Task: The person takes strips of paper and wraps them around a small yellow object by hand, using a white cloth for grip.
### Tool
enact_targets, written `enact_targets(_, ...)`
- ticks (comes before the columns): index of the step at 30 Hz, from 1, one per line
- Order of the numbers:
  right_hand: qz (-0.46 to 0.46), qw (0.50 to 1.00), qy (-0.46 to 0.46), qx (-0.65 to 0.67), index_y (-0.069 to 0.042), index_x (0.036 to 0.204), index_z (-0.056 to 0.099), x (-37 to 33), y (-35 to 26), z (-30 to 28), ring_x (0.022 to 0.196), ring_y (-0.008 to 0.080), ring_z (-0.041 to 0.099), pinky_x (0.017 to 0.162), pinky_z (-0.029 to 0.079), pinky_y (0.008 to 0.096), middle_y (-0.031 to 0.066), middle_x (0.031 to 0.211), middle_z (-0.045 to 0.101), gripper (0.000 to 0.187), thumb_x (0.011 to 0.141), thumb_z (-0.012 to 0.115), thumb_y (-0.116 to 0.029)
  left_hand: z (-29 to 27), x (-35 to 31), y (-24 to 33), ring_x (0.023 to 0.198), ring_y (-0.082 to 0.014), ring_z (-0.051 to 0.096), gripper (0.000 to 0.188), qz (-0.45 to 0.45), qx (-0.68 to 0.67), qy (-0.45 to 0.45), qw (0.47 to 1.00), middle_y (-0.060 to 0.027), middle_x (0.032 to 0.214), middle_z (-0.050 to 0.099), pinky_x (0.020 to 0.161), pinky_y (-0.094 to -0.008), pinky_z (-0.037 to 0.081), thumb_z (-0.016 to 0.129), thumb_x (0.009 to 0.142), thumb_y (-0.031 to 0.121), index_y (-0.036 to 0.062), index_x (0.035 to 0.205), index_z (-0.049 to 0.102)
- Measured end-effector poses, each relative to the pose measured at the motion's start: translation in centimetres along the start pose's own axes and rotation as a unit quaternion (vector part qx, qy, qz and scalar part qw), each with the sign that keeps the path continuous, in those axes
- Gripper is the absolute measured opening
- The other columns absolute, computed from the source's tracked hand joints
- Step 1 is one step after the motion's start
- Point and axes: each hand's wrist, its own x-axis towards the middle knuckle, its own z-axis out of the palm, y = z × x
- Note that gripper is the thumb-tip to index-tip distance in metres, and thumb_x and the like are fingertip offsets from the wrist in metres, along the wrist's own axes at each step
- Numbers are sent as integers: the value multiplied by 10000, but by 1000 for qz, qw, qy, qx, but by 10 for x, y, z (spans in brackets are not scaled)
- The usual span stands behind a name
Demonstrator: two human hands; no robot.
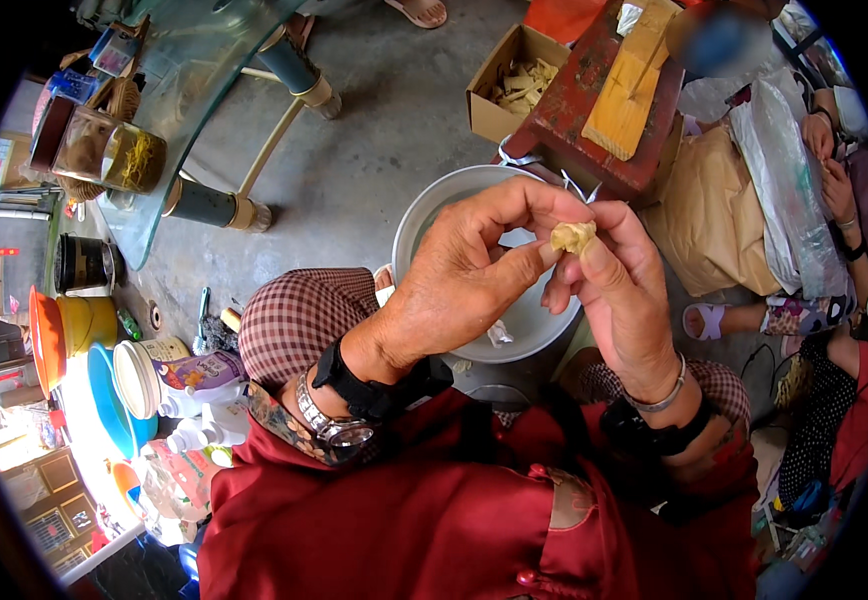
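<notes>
A small, lumpy, pale yellow piece [572, 237] is pinched between the fingertips of both hands; its exact kind I cannot make out. My left hand [454, 265] grips it from the left with thumb and fingers. From the other side, the thumb and fingers of my right hand [626, 300] press on it. Below them stands a round, light grey basin [416, 222], largely hidden by my hands. A crumpled white scrap [499, 334] lies inside near its front rim.
Beyond the basin are a red wooden bench [566, 125] bearing a yellowish board [626, 100], and a cardboard box [492, 115] of pale strips. A brown paper sack [704, 225] and another person's hands [826, 160] are at right. At left stand a glass table [179, 95] and several buckets.
</notes>
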Motion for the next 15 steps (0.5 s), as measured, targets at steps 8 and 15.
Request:
enact_targets(8, 12, 1000, 7, -6, -19, 1097, 489, 0, -3, 5, 688, 126, 586, 634, 498, 262, 62, 875, 604, 258, 922, 588, -180, 3, -2, 2, 1002, -129, 565, 213, -25, -42, 23, 999, -48, 1071, 614, 922, -294, 427, 571, 921, 70, 2, 1122, 563)
enact_targets(15, -2, 999, -15, -40, -19, 1099, 482, 0, -3, 1, 674, 130, 587, 622, 486, 250, 61, 866, 596, 278, 916, 597, -192, 4, -3, 9, 798, -35, 536, 190, -64, -70, 38, 995, -15, 1029, 629, 602, -160, 396, 580, 912, 64, 26, 1098, 588)
